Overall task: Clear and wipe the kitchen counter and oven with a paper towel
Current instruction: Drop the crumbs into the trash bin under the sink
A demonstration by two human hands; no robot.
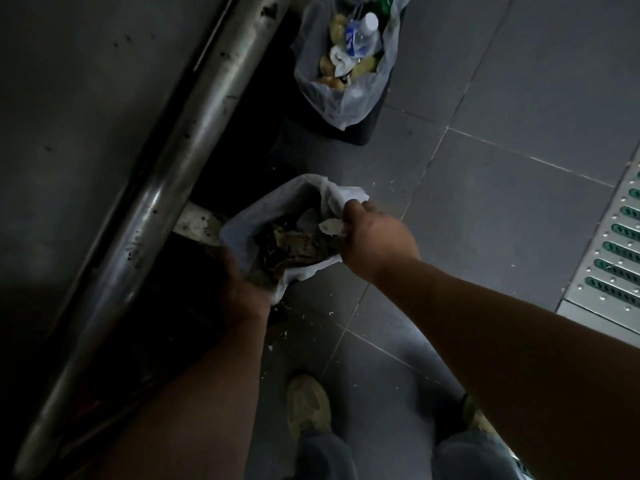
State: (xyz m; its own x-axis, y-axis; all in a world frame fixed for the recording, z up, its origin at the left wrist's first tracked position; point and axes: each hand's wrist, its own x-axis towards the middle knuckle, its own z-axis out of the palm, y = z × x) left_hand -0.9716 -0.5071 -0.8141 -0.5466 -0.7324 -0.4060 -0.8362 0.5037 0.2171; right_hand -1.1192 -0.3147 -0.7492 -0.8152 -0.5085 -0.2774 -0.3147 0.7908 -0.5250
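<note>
- Far left: steel counter [69,133] w/ rounded front edge running diagonally; dim light.
- Left hand [242,289] grips near rim of white-lined bin [235,233], fingers curled over liner.
- Bin on floor by counter, holds dark scraps.
- Right hand [377,240] over bin's right side, fingers closed, pinching crumpled paper towel [330,226].
- Above: 2nd lined bin [346,98] w/ plastic bottle [362,36].
- Far right: metal floor grate [609,251].

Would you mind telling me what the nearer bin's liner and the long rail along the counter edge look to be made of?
The liner looks like thin, translucent whitish plastic film: it crumples and folds softly over the rim. The rail looks like polished metal, probably stainless steel: rounded, with bright streaky highlights and dark specks of grime.
</note>
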